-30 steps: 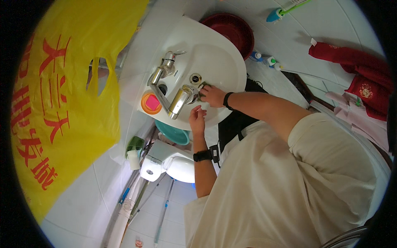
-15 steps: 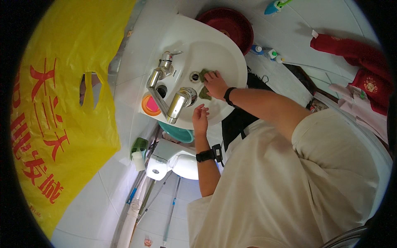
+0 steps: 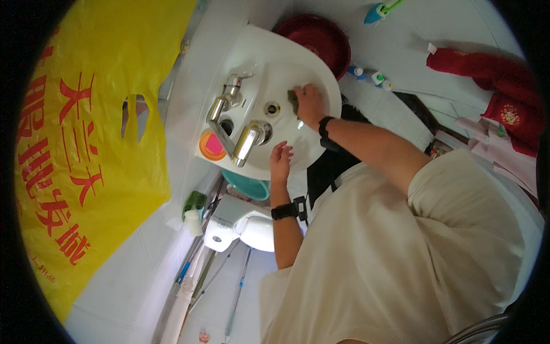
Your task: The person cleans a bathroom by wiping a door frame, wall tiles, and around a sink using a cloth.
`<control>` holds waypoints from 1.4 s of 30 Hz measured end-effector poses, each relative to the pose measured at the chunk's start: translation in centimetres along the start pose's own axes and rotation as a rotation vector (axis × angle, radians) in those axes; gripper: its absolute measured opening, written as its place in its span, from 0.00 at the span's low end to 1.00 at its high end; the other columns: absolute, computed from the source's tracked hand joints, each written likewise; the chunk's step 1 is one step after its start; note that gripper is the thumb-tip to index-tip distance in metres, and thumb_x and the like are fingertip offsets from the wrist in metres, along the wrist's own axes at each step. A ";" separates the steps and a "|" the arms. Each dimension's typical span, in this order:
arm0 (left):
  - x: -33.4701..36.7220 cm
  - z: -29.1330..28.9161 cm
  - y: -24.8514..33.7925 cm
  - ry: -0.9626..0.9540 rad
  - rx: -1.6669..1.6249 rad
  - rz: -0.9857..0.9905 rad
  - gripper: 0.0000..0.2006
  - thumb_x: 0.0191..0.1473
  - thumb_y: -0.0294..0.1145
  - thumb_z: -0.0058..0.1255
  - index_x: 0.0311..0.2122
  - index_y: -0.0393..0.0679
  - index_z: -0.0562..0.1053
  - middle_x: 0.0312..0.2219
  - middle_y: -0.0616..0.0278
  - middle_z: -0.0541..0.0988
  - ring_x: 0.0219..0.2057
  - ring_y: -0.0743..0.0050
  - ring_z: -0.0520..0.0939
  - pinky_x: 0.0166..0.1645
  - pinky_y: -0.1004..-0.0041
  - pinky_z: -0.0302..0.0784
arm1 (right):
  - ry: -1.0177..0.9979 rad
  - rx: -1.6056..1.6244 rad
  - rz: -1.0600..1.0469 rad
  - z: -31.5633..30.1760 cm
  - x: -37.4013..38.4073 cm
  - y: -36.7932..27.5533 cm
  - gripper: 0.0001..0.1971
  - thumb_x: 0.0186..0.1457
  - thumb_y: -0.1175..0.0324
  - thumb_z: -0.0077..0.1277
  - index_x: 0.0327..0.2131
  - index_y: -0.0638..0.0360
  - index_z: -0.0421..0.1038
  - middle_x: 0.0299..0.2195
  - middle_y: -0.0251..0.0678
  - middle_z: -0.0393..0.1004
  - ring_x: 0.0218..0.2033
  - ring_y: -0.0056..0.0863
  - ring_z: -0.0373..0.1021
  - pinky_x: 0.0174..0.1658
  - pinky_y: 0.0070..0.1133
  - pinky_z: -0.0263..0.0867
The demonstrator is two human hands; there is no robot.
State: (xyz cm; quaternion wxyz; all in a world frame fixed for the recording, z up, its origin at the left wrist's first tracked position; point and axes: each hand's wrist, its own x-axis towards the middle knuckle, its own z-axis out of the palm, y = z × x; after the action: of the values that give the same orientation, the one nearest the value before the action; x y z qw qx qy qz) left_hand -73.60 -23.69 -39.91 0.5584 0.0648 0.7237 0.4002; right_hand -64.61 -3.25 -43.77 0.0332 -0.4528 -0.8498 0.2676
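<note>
My right hand (image 3: 311, 106) presses a dark green cloth (image 3: 293, 102) against the inner wall of the white washbasin (image 3: 269, 57). Its fingers are closed over the cloth and cover most of it. My left hand (image 3: 280, 163) hovers above the basin's near left part, fingers loosely curled and apart, with nothing in them. Close by it is a chrome tap (image 3: 247, 143) with a jointed spout, reaching over the basin's edge. The metal drain (image 3: 272, 109) shows uncovered beside the cloth.
An orange and pink round item (image 3: 213, 145) sits on the basin's corner. Beyond the basin stands a dark red tub (image 3: 321, 43); below it are a teal tub (image 3: 248, 184) and a white toilet (image 3: 255, 229). A large yellow bag (image 3: 114, 166) hangs at left. Bottles (image 3: 377, 78) stand at upper right.
My right hand has slid the cloth away from the drain, up and right along the basin wall. My left hand has stayed near the same place.
</note>
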 end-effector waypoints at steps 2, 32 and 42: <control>0.3 0.8 0.1 -0.021 -0.009 0.035 0.17 0.63 0.39 0.48 0.54 0.45 0.72 0.40 0.63 0.81 0.36 0.77 0.79 0.41 0.75 0.72 | -0.144 -0.102 -0.257 0.8 -0.6 1.1 0.22 0.58 0.70 0.47 0.57 0.53 0.68 0.60 0.51 0.60 0.62 0.52 0.56 0.66 0.41 0.50; 0.5 1.8 0.4 0.050 -0.069 0.017 0.15 0.63 0.34 0.46 0.52 0.41 0.71 0.39 0.62 0.81 0.34 0.78 0.79 0.39 0.77 0.72 | -0.536 -0.340 -0.610 3.0 -2.8 0.8 0.19 0.55 0.68 0.50 0.51 0.43 0.73 0.59 0.46 0.62 0.58 0.43 0.61 0.56 0.40 0.63; -0.3 2.1 0.2 0.122 -0.309 -0.079 0.15 0.63 0.36 0.45 0.52 0.44 0.73 0.40 0.61 0.81 0.35 0.76 0.80 0.39 0.76 0.72 | -0.630 2.052 0.972 1.3 -0.1 -1.9 0.11 0.65 0.60 0.43 0.45 0.55 0.67 0.40 0.34 0.71 0.38 0.34 0.70 0.45 0.37 0.73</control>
State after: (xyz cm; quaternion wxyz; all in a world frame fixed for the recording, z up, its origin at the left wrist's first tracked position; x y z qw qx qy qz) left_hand -71.72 -22.66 -39.68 0.5320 -0.0746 0.6882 0.4877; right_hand -66.41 -4.72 -43.94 0.0650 -0.4043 0.0544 0.9107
